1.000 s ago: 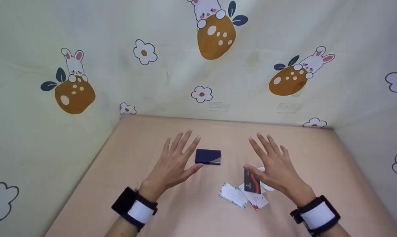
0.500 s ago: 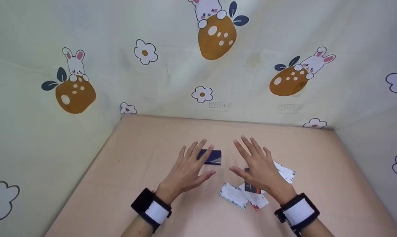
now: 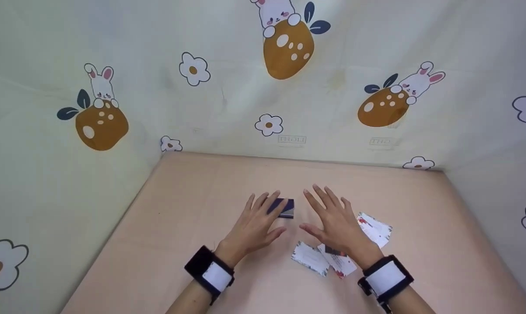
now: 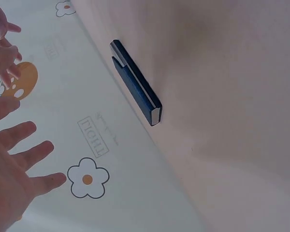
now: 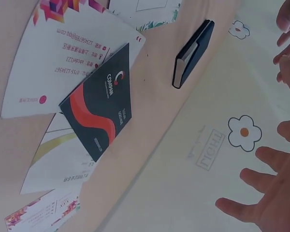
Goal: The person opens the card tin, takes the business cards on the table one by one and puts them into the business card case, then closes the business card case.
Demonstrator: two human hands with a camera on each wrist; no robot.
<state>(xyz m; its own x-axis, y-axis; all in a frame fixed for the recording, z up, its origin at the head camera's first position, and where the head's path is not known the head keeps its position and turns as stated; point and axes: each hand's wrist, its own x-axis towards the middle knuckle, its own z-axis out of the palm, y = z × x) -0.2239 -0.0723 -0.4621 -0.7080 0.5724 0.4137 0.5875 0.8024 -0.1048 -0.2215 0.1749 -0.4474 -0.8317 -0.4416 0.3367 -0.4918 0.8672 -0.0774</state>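
Note:
My left hand (image 3: 255,226) hovers with fingers spread, partly covering a dark blue card case (image 3: 288,209) in the head view. Opposite it, my right hand (image 3: 336,224) is also spread and holds nothing. In the right wrist view a black business card (image 5: 104,101) with a red wave lies across a white card (image 5: 63,58) with a colourful corner. Below these are a card with a gold curve (image 5: 58,159) and a smaller-looking patterned card (image 5: 46,212). The card case (image 4: 135,82) stands apart from the cards, with a grey corner panel. My right hand hides part of the card pile in the head view.
The cards and case lie on a pinkish-beige tabletop (image 3: 201,187). A pale curtain (image 3: 228,96) printed with rabbits, orange fruit and flowers encloses the back and both sides. A leaf-edged white card (image 3: 310,258) lies at the left of the pile.
Both hands have moved inward, closer together, and slightly lower in the head view. My left hand now covers part of the case; cards at the right have come into sight. Case and cards stay put.

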